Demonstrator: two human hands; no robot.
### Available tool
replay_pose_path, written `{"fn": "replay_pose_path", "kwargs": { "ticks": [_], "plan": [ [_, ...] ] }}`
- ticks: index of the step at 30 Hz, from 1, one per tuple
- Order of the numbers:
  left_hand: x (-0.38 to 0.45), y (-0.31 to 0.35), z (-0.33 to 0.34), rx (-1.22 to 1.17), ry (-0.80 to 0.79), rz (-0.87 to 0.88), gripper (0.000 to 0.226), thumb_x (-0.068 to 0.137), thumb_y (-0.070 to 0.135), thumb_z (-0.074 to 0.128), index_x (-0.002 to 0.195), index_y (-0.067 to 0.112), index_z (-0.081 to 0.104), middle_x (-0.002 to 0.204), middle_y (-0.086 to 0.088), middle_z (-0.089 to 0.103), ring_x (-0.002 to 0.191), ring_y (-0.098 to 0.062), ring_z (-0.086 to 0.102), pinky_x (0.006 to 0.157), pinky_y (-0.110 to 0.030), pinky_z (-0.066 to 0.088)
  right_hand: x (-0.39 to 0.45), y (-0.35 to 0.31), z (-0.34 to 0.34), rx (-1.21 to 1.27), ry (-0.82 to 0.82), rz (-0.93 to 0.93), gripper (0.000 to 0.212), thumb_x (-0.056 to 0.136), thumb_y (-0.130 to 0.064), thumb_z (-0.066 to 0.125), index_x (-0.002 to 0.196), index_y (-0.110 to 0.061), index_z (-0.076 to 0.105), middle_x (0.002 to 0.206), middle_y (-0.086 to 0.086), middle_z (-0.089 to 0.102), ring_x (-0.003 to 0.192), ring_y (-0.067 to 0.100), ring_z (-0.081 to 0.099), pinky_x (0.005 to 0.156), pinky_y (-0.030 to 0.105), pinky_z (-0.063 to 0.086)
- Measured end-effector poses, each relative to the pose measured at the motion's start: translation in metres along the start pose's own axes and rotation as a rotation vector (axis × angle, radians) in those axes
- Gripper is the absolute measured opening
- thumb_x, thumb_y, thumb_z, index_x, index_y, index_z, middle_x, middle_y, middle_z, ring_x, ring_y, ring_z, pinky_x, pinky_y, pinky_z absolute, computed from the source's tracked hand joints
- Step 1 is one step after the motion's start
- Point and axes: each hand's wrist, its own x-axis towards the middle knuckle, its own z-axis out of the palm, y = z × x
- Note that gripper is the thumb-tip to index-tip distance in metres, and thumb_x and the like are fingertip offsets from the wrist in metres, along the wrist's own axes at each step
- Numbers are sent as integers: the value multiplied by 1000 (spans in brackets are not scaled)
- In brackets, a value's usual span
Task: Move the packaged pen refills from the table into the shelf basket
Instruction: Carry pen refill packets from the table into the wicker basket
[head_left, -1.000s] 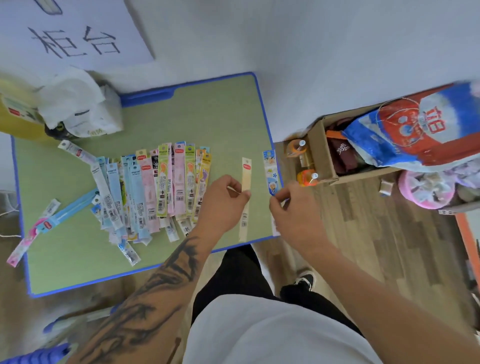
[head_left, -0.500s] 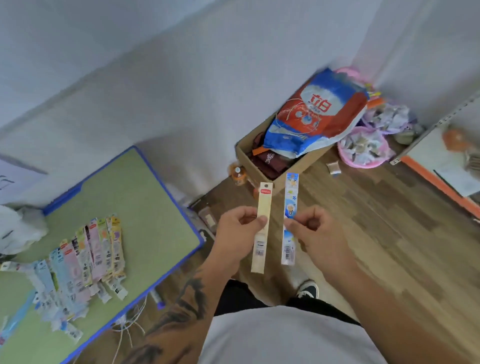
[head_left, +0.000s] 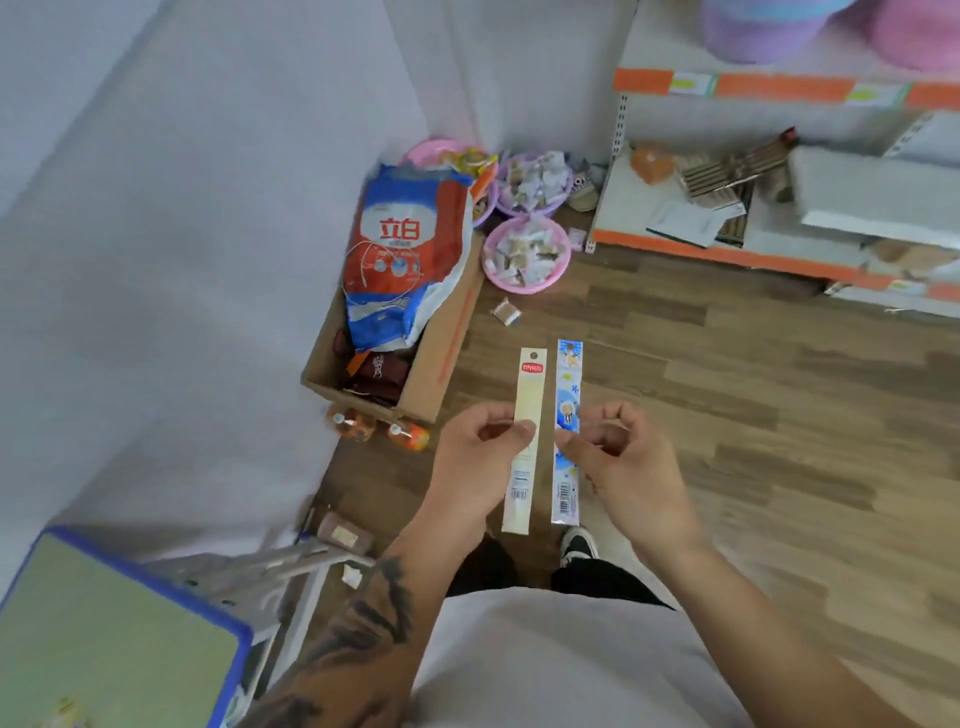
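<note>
Down at the lower left, a corner of the green tabletop (head_left: 104, 639) with its blue rim shows, well apart from both hands. Beyond it, against the white wall, an open cardboard box (head_left: 441, 353) stands on the wooden floor (head_left: 779, 415), with a red, white and blue bag (head_left: 400, 254) lying across its top and two small orange bottles (head_left: 379, 428) on the floor just beside its near corner. Pink bowls (head_left: 524, 254) full of wrapped sweets sit on the floor beside the box.

In the middle, the left hand (head_left: 478, 462) holds a cream-coloured refill pack (head_left: 527, 410) upright over the floor, thumb and fingers (head_left: 519, 428) clamped on its middle; a red label sits near the pack's top and a barcode near its bottom. Just beside it, not touching, the right hand (head_left: 623, 457) holds a blue-and-white refill pack (head_left: 569, 384) the same way, thumb and curled fingers pinching it around mid-length. The two packs hang nearly parallel. A dark shoe (head_left: 576, 543) shows below them.

To the right stands a shelf unit (head_left: 727, 249) with orange edging, its low shelf carrying papers and a bundle of dark sticks. Pastel tubs (head_left: 769, 26), purple and pink, sit on the upper shelf.
</note>
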Motion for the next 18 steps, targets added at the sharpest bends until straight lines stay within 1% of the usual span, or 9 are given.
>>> {"fn": "replay_pose_path", "kwargs": {
  "ticks": [2,5,8,12,14,16,18],
  "plan": [
    [11,11,15,13,-32,0,16,97,12,69,110,20,73,101,1,79,89,-17,78,84,-45,64,6,-2,-13,18,63,-3,19,91,-15,79,103,-17,64,84,5,75,70,10,73,55,14,49],
    [30,26,36,21,-98,-4,16,98,10,67,109,21,73,99,2,79,90,-17,77,85,-43,62,16,-2,-29,-18,156,11,26,91,-22,80,108,-27,61,89,4,75,64,7,66,53,13,46],
    [51,39,56,63,-140,12,16,97,9,68,105,22,74,94,5,78,89,-17,77,83,-41,62,26,-4,-39,-35,231,22,27,92,-23,79,108,-30,59,89,5,73,60,5,62,53,13,45],
    [88,64,73,109,-248,10,17,97,11,67,106,23,74,97,5,78,93,-18,76,87,-40,62,50,-21,-40,-58,301,42,25,93,-22,76,106,-31,58,85,5,74,55,2,60,50,12,43],
    [109,82,76,107,-288,-2,16,97,11,67,106,22,74,97,3,78,93,-19,76,88,-43,61,69,-33,-35,-90,327,53,26,93,-22,76,108,-32,57,85,5,75,56,5,61,51,13,43],
    [127,104,76,94,-311,-14,15,96,11,67,104,22,74,95,2,78,89,-20,76,87,-46,61,89,-50,-29,-143,342,50,29,93,-24,77,111,-35,56,86,1,75,62,12,66,54,17,46],
    [145,129,75,90,-323,-7,14,94,16,69,99,28,74,95,4,78,91,-21,76,89,-50,61,108,-71,-21,-182,348,36,31,93,-24,76,114,-37,56,86,-3,76,66,13,68,55,15,48]
  ]
}}
